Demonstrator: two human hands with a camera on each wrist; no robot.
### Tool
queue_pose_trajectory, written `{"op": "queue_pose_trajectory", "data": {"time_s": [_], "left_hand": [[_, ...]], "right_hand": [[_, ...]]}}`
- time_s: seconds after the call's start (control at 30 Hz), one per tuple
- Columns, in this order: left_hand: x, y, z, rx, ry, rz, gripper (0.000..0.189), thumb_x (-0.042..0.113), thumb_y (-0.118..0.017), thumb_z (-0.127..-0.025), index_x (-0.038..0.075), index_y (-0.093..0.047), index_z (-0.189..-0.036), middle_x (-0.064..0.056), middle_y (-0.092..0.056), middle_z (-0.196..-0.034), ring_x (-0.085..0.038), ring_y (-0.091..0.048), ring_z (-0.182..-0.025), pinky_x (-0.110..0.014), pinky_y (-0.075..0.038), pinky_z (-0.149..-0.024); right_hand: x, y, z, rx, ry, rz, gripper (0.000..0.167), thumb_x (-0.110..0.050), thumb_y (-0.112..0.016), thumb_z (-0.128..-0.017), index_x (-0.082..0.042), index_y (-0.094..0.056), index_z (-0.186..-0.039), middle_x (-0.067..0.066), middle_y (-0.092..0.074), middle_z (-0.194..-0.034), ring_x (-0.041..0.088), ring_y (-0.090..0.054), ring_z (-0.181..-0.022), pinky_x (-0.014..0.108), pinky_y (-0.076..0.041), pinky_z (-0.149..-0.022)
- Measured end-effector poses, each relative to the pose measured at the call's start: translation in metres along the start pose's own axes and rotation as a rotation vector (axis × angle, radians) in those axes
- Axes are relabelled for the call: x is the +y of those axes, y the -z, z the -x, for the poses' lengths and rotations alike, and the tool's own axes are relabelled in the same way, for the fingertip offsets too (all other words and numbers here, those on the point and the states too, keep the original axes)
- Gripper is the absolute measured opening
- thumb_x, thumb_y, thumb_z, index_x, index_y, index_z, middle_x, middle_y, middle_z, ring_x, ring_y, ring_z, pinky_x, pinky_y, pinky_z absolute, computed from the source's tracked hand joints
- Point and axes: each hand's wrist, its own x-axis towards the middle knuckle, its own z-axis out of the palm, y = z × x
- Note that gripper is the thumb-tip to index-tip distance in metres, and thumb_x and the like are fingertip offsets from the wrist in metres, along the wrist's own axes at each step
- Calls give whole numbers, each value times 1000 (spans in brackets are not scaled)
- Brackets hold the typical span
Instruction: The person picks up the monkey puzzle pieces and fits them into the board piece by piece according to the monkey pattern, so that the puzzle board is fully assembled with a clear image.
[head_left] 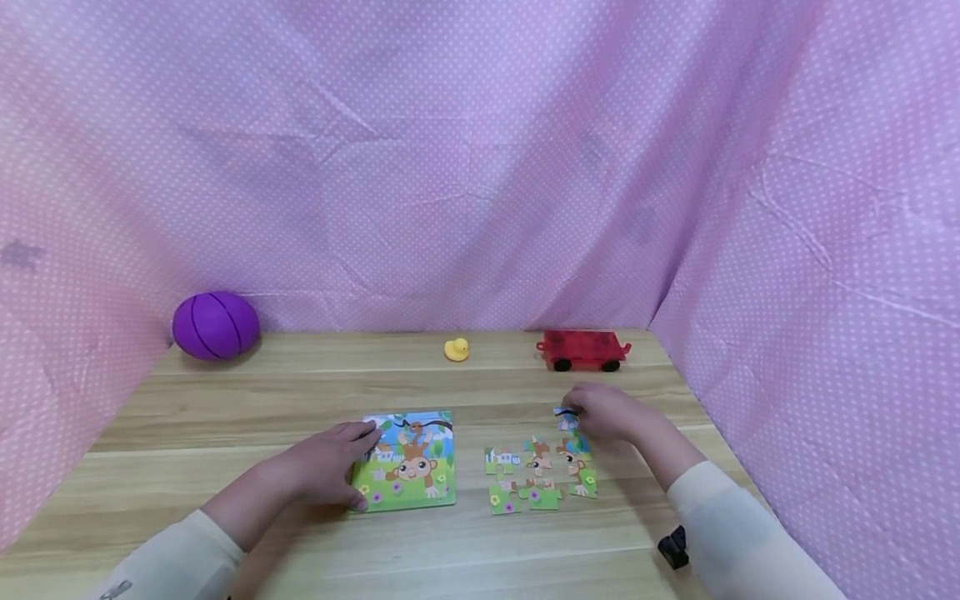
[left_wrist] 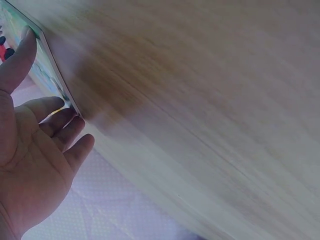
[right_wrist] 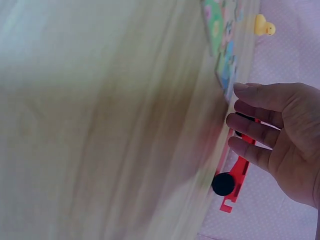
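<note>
Sleeve print point(head_left: 116, 590) is illegible; hands point(head_left: 330, 465) point(head_left: 606, 412) touch monkey puzzles point(head_left: 411, 472) point(head_left: 543, 498).

We see the puzzle point(head_left: 412, 469) left of loose pieces point(head_left: 543, 498). Behind both, a duck point(head_left: 456, 351) sits between ball point(head_left: 216, 326) and wagon point(head_left: 581, 347).

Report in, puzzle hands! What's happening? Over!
Left hand on left edge of monkey board. Right hand at top puzzle piece. Red wagon behind, apparently not in the way.

Saw blue, green and brown on puzzle board point(head_left: 408, 467) and puzzle pieces point(head_left: 544, 500), white dots on pink cloth point(head_left: 450, 167), black lines on purple ball point(head_left: 216, 326); noted yellow duck point(head_left: 456, 351), red wagon point(head_left: 581, 344), black wheels point(right_wrist: 223, 184), cream sleeves point(head_left: 180, 560), pale-grained table point(head_left: 300, 385).
</note>
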Motion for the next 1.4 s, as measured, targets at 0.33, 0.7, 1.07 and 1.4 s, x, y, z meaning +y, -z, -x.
{"op": "queue_pose_trajectory", "data": {"time_s": [0.33,0.7,1.07,1.4], "left_hand": [[0,0,3,6,-16,7,104,59,-78,-72,6,-36,-152,-12,-30,-160,-37,-28,-146,-55,-30,-116],[0,0,2,10,-18,7,103,57,-79,-72,6,-36,-151,-12,-30,-160,-36,-28,-146,-54,-30,-117],[-1,-2,1,2,-2,13,103,58,-79,-72,7,-37,-152,-10,-30,-160,-34,-28,-147,-53,-30,-117],[-1,-3,2,3,-2,16,103,57,-80,-72,6,-37,-151,-11,-30,-160,-34,-28,-147,-52,-31,-117]], "right_hand": [[3,-6,0,9,-3,23,24,-9,-75,-83,-10,-73,-107,1,-66,-99,18,-63,-97,40,-55,-89],[1,-11,-7,-14,-21,101,18,-17,-73,-87,-11,-73,-104,-3,-60,-92,12,-57,-84,36,-55,-82],[-20,-5,-23,-21,-57,100,23,-25,-71,-90,-13,-70,-110,-4,-61,-94,9,-56,-81,32,-55,-81],[-63,0,-51,17,54,118,25,-26,-69,-90,-15,-70,-112,-5,-62,-93,7,-55,-78,27,-54,-73]]}}
